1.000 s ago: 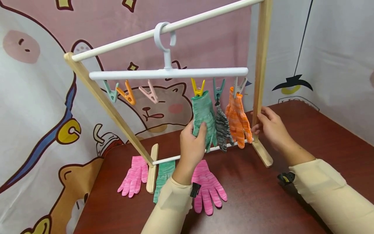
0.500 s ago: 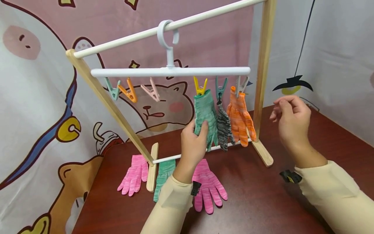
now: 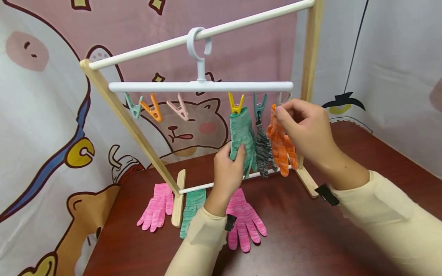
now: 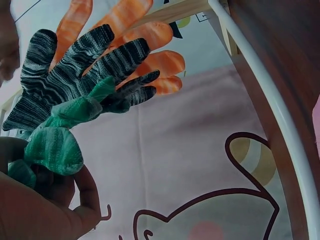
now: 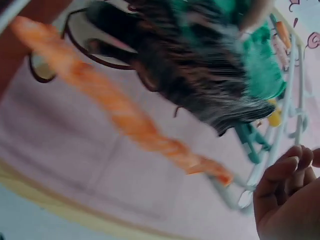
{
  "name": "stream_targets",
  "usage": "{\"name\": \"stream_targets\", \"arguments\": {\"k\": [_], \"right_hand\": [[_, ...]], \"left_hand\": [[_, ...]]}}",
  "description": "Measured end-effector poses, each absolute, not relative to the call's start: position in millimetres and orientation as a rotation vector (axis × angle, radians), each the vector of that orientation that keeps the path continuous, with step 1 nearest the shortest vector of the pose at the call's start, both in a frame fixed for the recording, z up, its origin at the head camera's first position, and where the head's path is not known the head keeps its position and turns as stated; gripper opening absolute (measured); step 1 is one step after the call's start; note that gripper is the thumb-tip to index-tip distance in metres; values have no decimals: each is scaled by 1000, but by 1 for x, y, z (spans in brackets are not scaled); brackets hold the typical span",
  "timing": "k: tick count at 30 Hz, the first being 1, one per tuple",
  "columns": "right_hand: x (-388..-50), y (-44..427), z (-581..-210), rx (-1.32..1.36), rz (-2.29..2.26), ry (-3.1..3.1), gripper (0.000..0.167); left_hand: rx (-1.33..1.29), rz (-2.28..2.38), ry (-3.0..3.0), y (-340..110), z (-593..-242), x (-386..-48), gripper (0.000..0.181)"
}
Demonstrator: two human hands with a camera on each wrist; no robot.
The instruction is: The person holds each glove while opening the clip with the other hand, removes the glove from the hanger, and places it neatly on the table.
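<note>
In the head view my left hand [image 3: 228, 166] grips a green knitted glove [image 3: 241, 128], thumb in front. The glove hangs by its cuff from a yellow clothespin [image 3: 236, 104]. My right hand [image 3: 310, 132] is raised at the orange glove [image 3: 280, 142], its fingers bent and holding nothing. In the right wrist view these fingers are apart from the grey clothespin [image 5: 227, 192] that bears the orange glove. Between the green and orange gloves, a black-and-grey striped glove [image 3: 264, 151] hangs from a teal clothespin [image 3: 259, 105].
The white hanger [image 3: 155, 87] hooks over the rail [image 3: 255, 24] of a wooden stand. Mint, orange and pink clothespins [image 3: 178, 108] hang bare on its left half. Two pink gloves [image 3: 245, 220] and a green glove [image 3: 193, 209] lie on the brown table [image 3: 293, 234].
My right hand let go of the stand's right post, drew back to the right, then rose leftward to the orange glove's upper part. The left hand keeps its grip on the green glove.
</note>
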State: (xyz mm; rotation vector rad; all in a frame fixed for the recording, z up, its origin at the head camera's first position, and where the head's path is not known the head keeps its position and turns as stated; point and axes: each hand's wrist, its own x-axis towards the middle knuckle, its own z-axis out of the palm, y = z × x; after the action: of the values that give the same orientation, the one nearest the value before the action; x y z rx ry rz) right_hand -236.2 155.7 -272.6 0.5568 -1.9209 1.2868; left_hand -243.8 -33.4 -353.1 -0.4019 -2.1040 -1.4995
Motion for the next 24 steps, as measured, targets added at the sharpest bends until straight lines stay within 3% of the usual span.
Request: {"name": "stream_targets", "arguments": {"k": [8, 24], "right_hand": [[-246, 124, -244, 656, 865, -2020, 23], [-269, 100, -236, 541, 373, -1998, 42]], "left_hand": [[-428, -1486, -2110, -34, -358, -246, 26], [-431, -1474, -2119, -29, -356, -244, 22]]}}
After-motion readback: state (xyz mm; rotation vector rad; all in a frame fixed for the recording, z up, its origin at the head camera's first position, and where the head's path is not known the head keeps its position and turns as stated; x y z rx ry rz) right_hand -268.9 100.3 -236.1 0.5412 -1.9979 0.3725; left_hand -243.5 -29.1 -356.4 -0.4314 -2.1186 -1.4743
